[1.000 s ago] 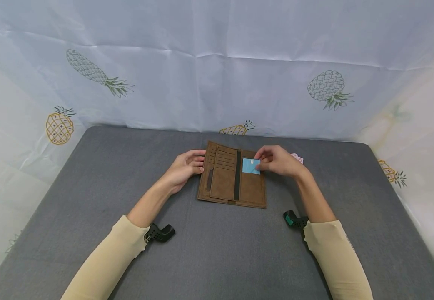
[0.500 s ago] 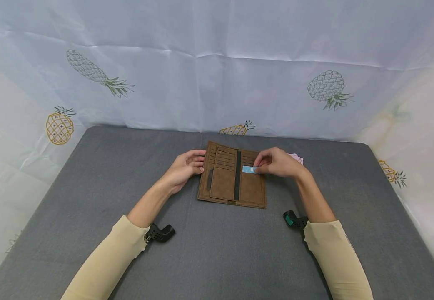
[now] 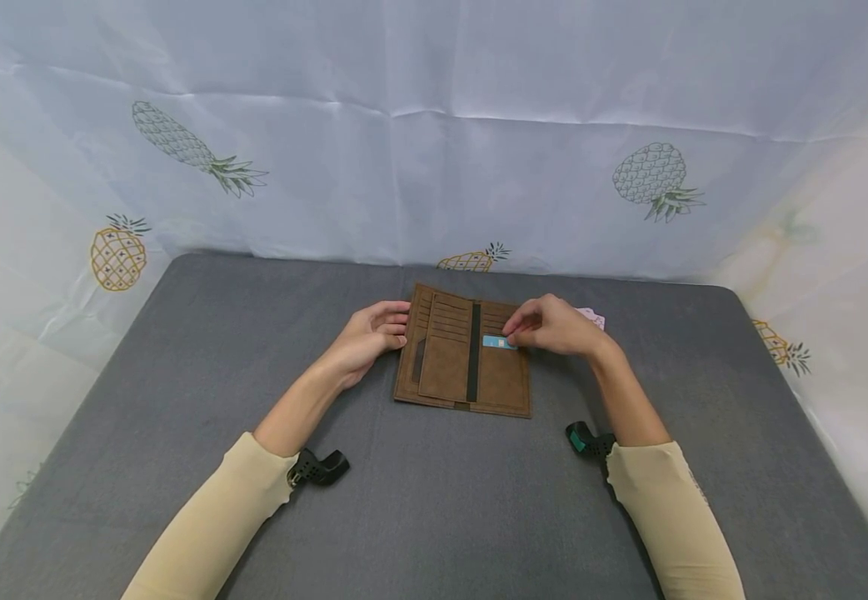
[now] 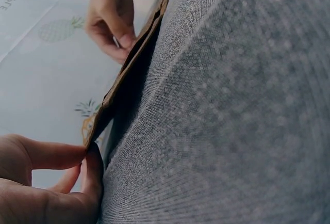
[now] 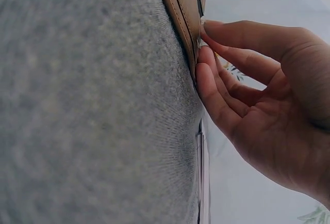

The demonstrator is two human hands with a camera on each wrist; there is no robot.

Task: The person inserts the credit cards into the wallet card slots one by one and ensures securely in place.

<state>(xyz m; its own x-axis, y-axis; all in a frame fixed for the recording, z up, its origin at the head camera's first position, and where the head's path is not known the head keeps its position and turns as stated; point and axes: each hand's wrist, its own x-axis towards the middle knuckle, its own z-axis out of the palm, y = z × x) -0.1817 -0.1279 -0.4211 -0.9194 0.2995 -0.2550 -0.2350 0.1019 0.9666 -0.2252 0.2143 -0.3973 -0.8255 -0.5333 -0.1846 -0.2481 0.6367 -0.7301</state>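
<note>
A brown wallet (image 3: 449,367) lies open on the grey table (image 3: 179,350). A blue card (image 3: 494,342) sits in a slot of its right half, with only a thin strip showing. My right hand (image 3: 515,337) pinches the card's right end. In the right wrist view its fingers (image 5: 227,79) curl against the wallet's edge (image 5: 180,7). My left hand (image 3: 401,322) holds the wallet's upper left edge. In the left wrist view, thumb and fingers (image 4: 77,157) pinch that raised edge (image 4: 129,74), and the right hand (image 4: 111,17) shows beyond it.
A small pinkish flat item (image 3: 595,317) lies on the table just behind my right hand, also seen edge-on as a flat item (image 5: 200,172). A pineapple-print cloth (image 3: 434,150) walls the table at the back and sides.
The blue card has slid down into the wallet's right slot, from mostly exposed to a thin strip. The right hand moved down slightly with it. The left hand stayed put.
</note>
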